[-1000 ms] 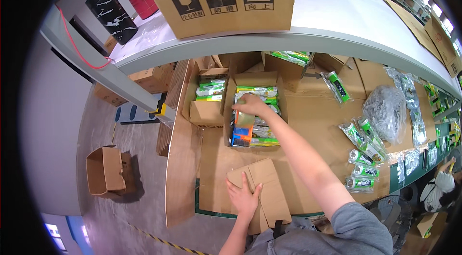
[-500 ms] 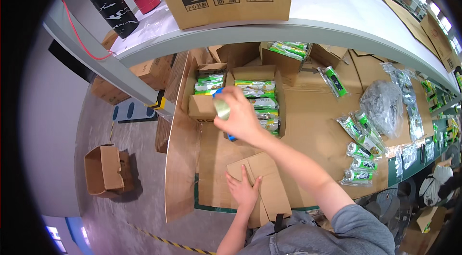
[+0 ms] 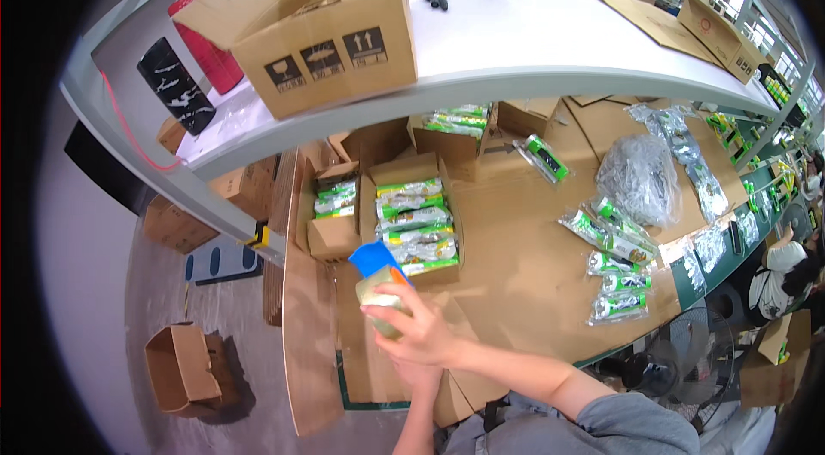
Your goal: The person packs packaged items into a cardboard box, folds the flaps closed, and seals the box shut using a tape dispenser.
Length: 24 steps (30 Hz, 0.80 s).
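Note:
My right hand (image 3: 417,333) is closed around a packing tape dispenser (image 3: 375,260), which has a blue plate, an orange part and a wide pale tape roll. Beneath it is my left hand (image 3: 419,376), its fingers hidden behind the right one. A folded cardboard carton (image 3: 468,382) lies under my forearms at the near edge. Just beyond the dispenser stands an open box (image 3: 455,227) filled with rows of green-and-white bagged items. A smaller carton (image 3: 333,238) to its left holds more of the same.
On the right lie several bagged green tubes (image 3: 620,307) and a clear plastic bundle (image 3: 638,180). A raised white shelf (image 3: 516,38) crosses the far side, bearing a large carton (image 3: 344,51) and two cylinders. An open box (image 3: 180,369) sits on the floor at left, and a fan (image 3: 687,360) stands at right.
My right hand has brought the tape dispenser nearer, down over my left hand. The left hand, earlier spread flat on the folded carton, is now mostly covered. The whole view has shifted.

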Available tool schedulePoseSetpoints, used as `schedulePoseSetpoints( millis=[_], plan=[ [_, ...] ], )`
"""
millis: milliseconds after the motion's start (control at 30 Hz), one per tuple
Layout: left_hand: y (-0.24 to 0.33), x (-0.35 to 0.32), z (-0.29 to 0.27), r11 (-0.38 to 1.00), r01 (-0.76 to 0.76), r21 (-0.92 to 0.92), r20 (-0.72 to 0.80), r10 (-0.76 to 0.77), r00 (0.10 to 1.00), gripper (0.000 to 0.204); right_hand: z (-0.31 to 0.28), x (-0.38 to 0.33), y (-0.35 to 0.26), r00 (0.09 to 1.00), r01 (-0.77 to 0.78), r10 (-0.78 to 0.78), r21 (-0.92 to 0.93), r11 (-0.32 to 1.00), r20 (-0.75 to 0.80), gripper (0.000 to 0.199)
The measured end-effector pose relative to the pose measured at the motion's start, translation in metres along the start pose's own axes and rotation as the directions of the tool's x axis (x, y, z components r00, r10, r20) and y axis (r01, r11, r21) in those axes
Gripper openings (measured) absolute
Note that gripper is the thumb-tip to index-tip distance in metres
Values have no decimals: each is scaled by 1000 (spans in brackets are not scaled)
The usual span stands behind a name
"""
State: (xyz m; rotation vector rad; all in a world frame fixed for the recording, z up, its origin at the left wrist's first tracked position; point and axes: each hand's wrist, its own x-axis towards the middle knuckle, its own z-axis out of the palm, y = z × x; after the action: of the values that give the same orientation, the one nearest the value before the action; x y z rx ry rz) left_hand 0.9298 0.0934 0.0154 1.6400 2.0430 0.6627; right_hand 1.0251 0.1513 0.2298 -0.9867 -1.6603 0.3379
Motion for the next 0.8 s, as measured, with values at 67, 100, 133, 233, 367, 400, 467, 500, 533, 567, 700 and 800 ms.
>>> schedulePoseSetpoints(
  millis=[67,100,133,233,367,400,467,500,533,567,700,800],
  plan=[
    [-15,1,4,985,-26,172,-126,48,991,77,5,-3,-2,999,2,-1,39,999,-35,40],
    [-6,1,3,996,-32,84,-115,42,992,76,0,-3,6,999,-24,26,52,998,-44,40],
    [6,-1,-6,1000,-25,1,-112,25,993,74,-6,5,9,998,-10,16,100,995,-59,41],
    [28,-2,-26,898,-42,438,55,20,998,75,0,25,21,997,0,9,105,994,-81,38],
    [23,-7,-27,937,8,350,71,-35,997,80,18,39,28,999,15,-10,93,996,-51,34],
    [22,-6,-27,931,-7,365,92,-28,995,81,20,38,26,998,21,-16,82,996,-52,34],
    [18,-10,-27,933,-16,359,78,-12,997,81,22,32,18,999,21,-18,76,997,-44,33],
    [17,-10,-25,934,-45,355,72,20,997,80,21,27,14,998,26,-21,77,997,-57,34],
    [16,-11,-22,934,-44,354,86,15,996,80,19,17,8,998,18,-13,73,997,-69,35],
    [13,-8,-22,930,-47,364,81,19,997,77,20,9,-1,997,6,-2,60,998,-73,36],
    [-8,-7,-11,962,-95,256,-60,114,992,68,17,-36,-24,987,61,-62,-15,998,-149,36],
    [-12,-11,-10,978,-109,176,-40,118,992,65,5,-77,-33,980,22,-47,-132,991,-195,40]
  ],
)
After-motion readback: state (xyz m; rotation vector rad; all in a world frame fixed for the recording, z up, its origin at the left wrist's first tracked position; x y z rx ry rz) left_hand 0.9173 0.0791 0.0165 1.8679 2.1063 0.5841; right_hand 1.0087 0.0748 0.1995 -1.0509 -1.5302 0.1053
